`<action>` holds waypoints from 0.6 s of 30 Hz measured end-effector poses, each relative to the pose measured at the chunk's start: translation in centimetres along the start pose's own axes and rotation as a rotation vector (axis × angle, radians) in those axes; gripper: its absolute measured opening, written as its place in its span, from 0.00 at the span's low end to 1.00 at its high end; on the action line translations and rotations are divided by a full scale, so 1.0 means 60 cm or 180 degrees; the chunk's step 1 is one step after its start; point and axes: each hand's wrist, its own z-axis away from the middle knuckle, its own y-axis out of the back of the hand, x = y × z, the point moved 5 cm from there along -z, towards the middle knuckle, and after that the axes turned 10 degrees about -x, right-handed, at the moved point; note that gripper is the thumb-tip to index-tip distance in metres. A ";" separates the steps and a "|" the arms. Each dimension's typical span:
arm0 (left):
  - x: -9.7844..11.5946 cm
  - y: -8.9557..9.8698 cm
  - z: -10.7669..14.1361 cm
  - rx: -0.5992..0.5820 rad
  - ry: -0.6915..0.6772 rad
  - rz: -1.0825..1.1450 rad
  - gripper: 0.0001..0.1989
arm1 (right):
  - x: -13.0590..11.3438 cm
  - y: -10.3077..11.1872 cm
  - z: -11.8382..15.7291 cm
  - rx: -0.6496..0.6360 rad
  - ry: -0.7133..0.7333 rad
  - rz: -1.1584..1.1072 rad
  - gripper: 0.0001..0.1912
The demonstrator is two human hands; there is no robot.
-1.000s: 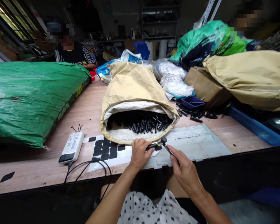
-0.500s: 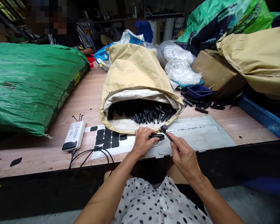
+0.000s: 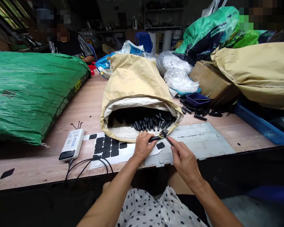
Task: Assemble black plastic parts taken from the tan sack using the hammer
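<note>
My left hand is closed around a slim black cylindrical part just in front of the sack mouth. A thin yellow ring shows near that part's right end. In my right hand is a dark tool with a round head and a straight handle. Its head meets or overlaps the right end of the part; contact is hard to make out. Behind my hands, the beige sack lies with its mouth toward me, holding many black cylindrical parts. A black square pad lies below the held part.
A white sheet with black square pads and a grey board lie along the front edge. To the left are a white power bank with cables and a big green sack. Blue trays and a carton stand right. A person sits behind.
The black part has risen to the tool's round head and its yellow ring now shows. A black square pad has come into sight beneath. The whole view has shifted slightly.
</note>
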 end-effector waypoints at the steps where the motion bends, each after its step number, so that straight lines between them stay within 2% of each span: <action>1: -0.001 0.001 0.000 0.0003 0.0008 0.0028 0.09 | 0.001 -0.005 0.001 -0.0025 -0.0010 0.0065 0.23; 6: -0.004 0.002 -0.005 0.0012 0.0119 0.0066 0.09 | 0.002 -0.011 -0.001 -0.0107 -0.0060 0.0251 0.24; 11: -0.003 0.000 -0.009 -0.0056 0.0229 0.0067 0.07 | -0.001 0.002 -0.004 0.0157 0.0019 0.0233 0.24; 16: -0.003 0.001 -0.010 0.0024 0.0338 0.0115 0.08 | 0.002 -0.009 -0.004 -0.0109 -0.0024 0.0566 0.26; 18: -0.002 0.002 -0.010 0.0038 0.0334 0.0129 0.08 | -0.001 -0.008 -0.005 -0.0063 -0.0017 0.0533 0.26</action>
